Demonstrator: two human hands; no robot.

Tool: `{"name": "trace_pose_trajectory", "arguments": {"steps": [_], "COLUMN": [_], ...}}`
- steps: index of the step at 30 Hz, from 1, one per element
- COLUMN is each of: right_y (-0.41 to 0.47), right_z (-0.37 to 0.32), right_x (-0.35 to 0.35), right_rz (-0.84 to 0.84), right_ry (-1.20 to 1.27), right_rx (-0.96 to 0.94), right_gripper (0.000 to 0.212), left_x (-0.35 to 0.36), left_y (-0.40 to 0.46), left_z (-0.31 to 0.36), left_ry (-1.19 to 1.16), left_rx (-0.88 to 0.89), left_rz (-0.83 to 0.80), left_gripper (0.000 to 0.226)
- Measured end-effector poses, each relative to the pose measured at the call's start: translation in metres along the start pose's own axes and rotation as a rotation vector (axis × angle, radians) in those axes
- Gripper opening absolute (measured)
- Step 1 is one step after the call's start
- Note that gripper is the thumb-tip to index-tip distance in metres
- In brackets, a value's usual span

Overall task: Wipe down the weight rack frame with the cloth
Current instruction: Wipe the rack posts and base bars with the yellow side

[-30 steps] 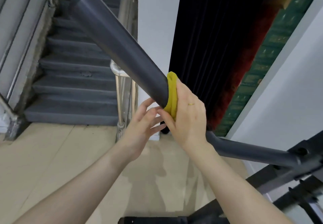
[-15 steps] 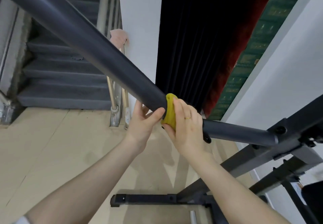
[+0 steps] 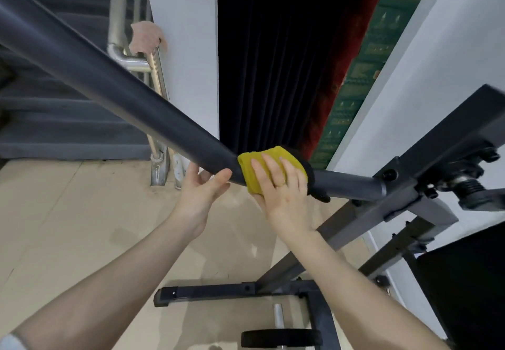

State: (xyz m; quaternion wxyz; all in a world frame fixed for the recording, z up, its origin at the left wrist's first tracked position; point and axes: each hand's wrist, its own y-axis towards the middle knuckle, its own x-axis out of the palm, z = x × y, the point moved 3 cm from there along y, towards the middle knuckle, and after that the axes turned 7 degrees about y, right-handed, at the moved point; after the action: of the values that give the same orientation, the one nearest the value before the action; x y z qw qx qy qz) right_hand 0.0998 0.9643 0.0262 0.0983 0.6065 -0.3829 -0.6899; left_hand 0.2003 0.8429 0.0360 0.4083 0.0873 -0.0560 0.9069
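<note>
Ahead of me a dark curtain (image 3: 262,57) hangs between white wall sections, with a red and green patterned strip (image 3: 363,57) slanting beside it. To my left, grey stairs (image 3: 54,120) climb away behind a steel handrail (image 3: 128,57), and a pale rag (image 3: 144,37) is draped over its top bend. Below, on the beige floor (image 3: 68,213), the rack's black base foot (image 3: 218,291) lies flat, and a weight plate (image 3: 281,338) on a short chrome bar sits near the bottom edge.

The long grey tube (image 3: 131,101) of the weight rack frame crosses in front of me from upper left down to a bolted joint (image 3: 388,177) on the right, where square black beams meet.

My right hand (image 3: 281,188) lies over the yellow cloth (image 3: 269,168), fingers laid flat and slightly spread, pressing it around the tube just short of the joint. The cloth wraps the top and near side of the tube; a dark edge of it shows at the right, by my little finger.

My left hand (image 3: 200,188) is just left of the cloth, palm up beneath the tube, fingers loosely extended, thumb tip touching the tube's underside. It holds nothing.
</note>
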Motion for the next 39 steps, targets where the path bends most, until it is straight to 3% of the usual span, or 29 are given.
{"name": "trace_pose_trajectory", "arguments": {"steps": [3,7,11,17,20,24,27,29,32,35,39], "right_y": [-0.017,-0.065,-0.058,0.003,0.005,0.003,0.024,0.048,0.086,0.122,0.172], "right_z": [0.044,0.130,0.106,-0.029,-0.036,-0.014,-0.042,-0.073,-0.118,-0.161,-0.216], "right_x": [-0.010,-0.034,-0.027,-0.001,0.002,0.005,0.014,0.015,0.003,-0.017,-0.035], "right_rz": [-0.093,-0.127,-0.114,-0.059,-0.015,-0.038,0.043,0.162,0.391,0.557,0.719], "right_ry": [-0.039,-0.043,-0.001,0.103,0.141,0.069,0.089,0.101,0.085,0.064,0.061], "right_rx": [-0.121,0.259,0.390,0.042,-0.048,-0.151,-0.096,-0.137,-0.198,-0.231,-0.284], "right_gripper": [0.054,0.062,0.065,0.061,0.068,0.104,0.126,0.114,0.071,0.043,0.032], "left_x": [-0.001,0.000,-0.002,-0.003,-0.008,-0.038,-0.067,-0.083,-0.100,-0.118,-0.168], "left_y": [-0.001,0.001,0.003,0.003,-0.001,0.001,0.005,0.009,0.013,0.017,0.026], "left_z": [-0.001,-0.003,-0.006,-0.002,0.001,0.028,0.068,0.091,0.111,0.121,0.142], "left_ry": [-0.023,-0.014,-0.018,-0.067,-0.109,-0.140,-0.164,-0.184,-0.195,-0.157,-0.173], "left_rx": [0.001,0.011,0.015,0.005,-0.011,0.081,0.230,0.297,0.308,0.297,0.284], "left_rz": [0.006,-0.017,-0.045,-0.124,-0.134,-0.020,0.034,0.026,-0.037,-0.109,-0.148], "left_gripper": [0.039,0.038,0.041,0.056,0.040,0.016,0.018,0.023,0.032,0.041,0.057]}}
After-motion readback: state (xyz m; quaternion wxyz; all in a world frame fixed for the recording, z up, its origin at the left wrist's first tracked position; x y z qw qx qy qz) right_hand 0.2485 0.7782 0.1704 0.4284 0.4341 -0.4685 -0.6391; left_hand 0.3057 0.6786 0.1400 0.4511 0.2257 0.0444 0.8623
